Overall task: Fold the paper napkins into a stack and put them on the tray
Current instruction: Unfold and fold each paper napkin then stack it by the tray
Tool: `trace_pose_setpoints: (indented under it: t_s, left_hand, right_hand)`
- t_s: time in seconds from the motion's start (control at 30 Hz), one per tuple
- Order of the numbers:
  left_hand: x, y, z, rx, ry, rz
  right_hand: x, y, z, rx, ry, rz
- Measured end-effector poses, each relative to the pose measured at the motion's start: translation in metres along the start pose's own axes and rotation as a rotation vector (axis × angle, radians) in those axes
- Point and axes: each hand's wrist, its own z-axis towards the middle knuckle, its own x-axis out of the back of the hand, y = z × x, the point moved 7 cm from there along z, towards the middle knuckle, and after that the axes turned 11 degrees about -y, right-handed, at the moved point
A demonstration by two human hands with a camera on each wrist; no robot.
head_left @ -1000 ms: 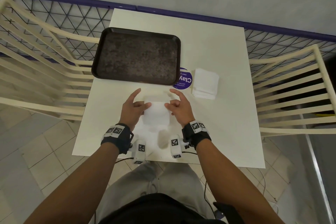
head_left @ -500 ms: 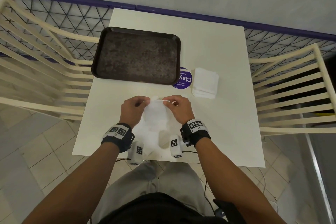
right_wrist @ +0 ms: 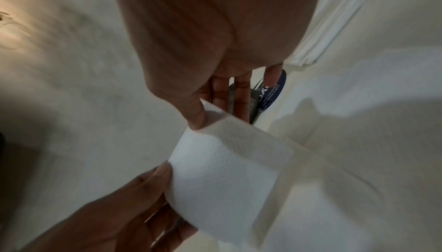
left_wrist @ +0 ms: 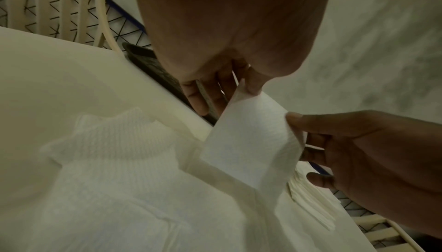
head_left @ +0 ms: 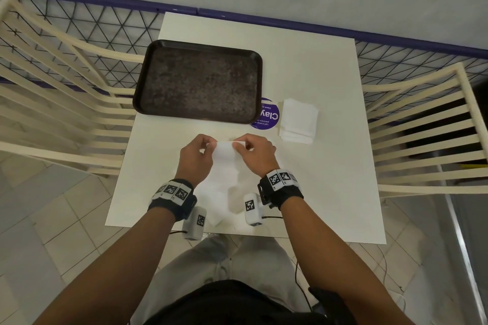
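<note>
Two hands, left hand (head_left: 196, 158) and right hand (head_left: 254, 153), now pinch the napkin's (head_left: 224, 152) far corners, lifted off the table (head_left: 330, 166) since a second ago, tray (head_left: 148, 79) at eleven o'clock; its fold looks underway.

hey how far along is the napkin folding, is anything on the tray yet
Nothing is on the tray yet. A stack of folded napkins sits on the table, right of the tray. Now the left hand and right hand pinch the top corners of one napkin, lifted off the table. More unfolded napkins lie beneath it. Left: fold those, then move the stack onto the tray.
</note>
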Motion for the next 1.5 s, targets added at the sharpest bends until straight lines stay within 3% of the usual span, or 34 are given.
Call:
trace_pose_setpoints:
  t_s: [0.2, 0.4, 0.73, 0.9, 1.0, 1.13, 1.3, 1.5]
  left_hand:
    - [-0.008, 0.001, -0.001, 0.062, -0.003, -0.045]
    - [-0.013, 0.008, 0.0, 0.052, 0.033, -0.037]
    - [-0.015, 0.003, 0.004, 0.094, 0.075, -0.021]
    - [-0.025, -0.002, 0.01, 0.14, 0.009, -0.036]
    - [-0.033, -0.009, 0.012, 0.183, -0.089, -0.022]
    - [-0.043, -0.025, 0.014, 0.24, -0.17, -0.041]
    - [-0.049, -0.036, 0.014, 0.289, -0.21, -0.031]
    - [-0.046, -0.041, 0.019, 0.296, -0.203, -0.012]
  right_hand:
    - [0.004, 0.003, -0.005, 0.044, 0.06, 0.2]
    - [0.003, 0.005, -0.01, 0.012, 0.076, 0.256]
    - [-0.008, 0.022, -0.012, -0.045, -0.033, 0.252]
    - [0.037, 0.038, 0.002, -0.063, 0.11, 0.217]
    - [0.086, 0.068, 0.017, -0.14, 0.276, 0.259]
    - [0.142, 0.11, 0.039, -0.24, 0.39, 0.233]
    - [0.171, 0.142, 0.059, -0.325, 0.407, 0.174]
    - [0.168, 0.16, 0.066, -0.374, 0.402, 0.2]
